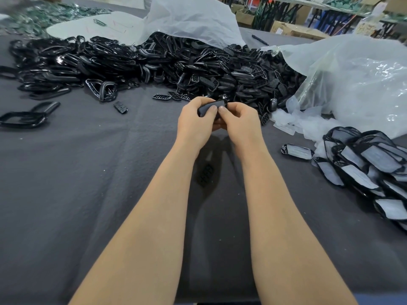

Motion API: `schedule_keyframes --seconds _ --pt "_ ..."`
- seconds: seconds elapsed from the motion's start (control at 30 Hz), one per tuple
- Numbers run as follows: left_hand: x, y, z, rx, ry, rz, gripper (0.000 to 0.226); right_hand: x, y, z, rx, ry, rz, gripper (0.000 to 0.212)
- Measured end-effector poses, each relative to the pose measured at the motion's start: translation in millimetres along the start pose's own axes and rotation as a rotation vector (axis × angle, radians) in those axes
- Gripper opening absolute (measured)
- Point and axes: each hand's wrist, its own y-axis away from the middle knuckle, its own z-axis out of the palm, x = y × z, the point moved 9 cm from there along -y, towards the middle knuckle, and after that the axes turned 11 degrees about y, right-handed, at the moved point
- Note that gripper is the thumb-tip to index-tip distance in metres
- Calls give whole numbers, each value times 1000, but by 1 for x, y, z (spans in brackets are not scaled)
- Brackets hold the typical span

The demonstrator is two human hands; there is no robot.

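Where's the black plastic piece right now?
Head view, centre: the black plastic piece is held between the left hand and right hand, just in front of the heap of black parts.

Bright, even overhead light fell on the dark grey cloth-covered table (66, 194), casting only a soft shadow beneath the left hand (193, 122) and right hand (240, 123), whose grip left the small black plastic shell (211, 107) a dark shape with little detail. White glare flashed off the crumpled clear plastic bag (363, 84) on the right and glinted along the heap of glossy black plastic frames and pads (154, 62). The wide-angle lens bowed the scene at its edges, and the brown cardboard boxes (290, 28) far behind looked soft and blurred.
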Motion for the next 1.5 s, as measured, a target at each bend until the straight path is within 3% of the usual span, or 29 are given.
schedule_keyframes --seconds 0.23,0.43,0.63,0.83,1.13,1.3,1.5 --pt "-5 -1 -8 35 22 -49 21 16 -2 -10 55 -152 129 15" --pt "-6 -3 -10 53 -13 -37 8 6 0 -8 -13 -85 52 15" --pt "-2 -2 -4 22 -104 19 10 10 -2 -14 77 -83 90 10" --pt "-4 -5 -8 42 -68 13 18 7 -1 -6 -14 -60 45 23" --pt "-2 -3 -3 -9 -79 28 35 17 -1 -9 44 -90 148 13" --pt "-3 -2 -1 -11 -34 15 33 23 -3 -15 99 -184 190 8" --pt "-4 -1 4 -46 -12 0 25 27 -3 -18 141 -251 236 16"
